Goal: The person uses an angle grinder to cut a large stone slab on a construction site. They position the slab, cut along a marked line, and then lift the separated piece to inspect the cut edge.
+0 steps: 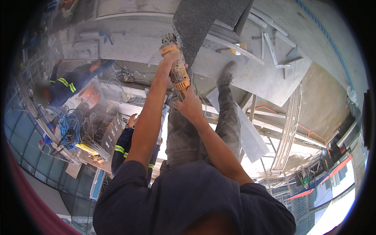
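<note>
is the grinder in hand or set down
In hand: left hand grips the grinder by its body, right hand by its rear.

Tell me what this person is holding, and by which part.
A dusty yellow-orange angle grinder: the left hand grips its body, the right hand its rear handle.

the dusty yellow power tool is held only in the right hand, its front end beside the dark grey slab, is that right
Not only the right hand: the head view shows the left hand gripping the dusty yellow power tool too. Its front end is beside the dark grey slab, as you say.
</note>
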Motion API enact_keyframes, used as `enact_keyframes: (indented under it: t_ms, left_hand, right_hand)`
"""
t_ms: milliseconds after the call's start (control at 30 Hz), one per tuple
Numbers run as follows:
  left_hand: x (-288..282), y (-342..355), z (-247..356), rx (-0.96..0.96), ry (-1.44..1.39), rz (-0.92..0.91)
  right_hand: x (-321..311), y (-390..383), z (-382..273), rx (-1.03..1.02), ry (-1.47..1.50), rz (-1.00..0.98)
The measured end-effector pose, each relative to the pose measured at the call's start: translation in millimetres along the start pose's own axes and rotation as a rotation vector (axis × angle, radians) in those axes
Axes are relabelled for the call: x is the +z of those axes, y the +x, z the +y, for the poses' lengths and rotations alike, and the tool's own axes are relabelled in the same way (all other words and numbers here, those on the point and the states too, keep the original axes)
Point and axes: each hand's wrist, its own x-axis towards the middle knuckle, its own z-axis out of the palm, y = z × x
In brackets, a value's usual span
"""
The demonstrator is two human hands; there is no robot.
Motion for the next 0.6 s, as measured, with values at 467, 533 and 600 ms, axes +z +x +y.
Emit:
enact_keyframes:
  t_ms: [467,533,600]
  left_hand:
    - [0,14,9,0.005,-0.024,0.006]
    - [-1,15,9,0.014,-0.021,-0.007]
    - [0,14,10,0.016,-0.018,-0.005]
  right_hand:
    - [3,14,-3,0.004,0.005,0.020]
    - [3,15,-4,0.008,-0.004,0.012]
    - [3,16,-4,-0.002,-0.020,0.015]
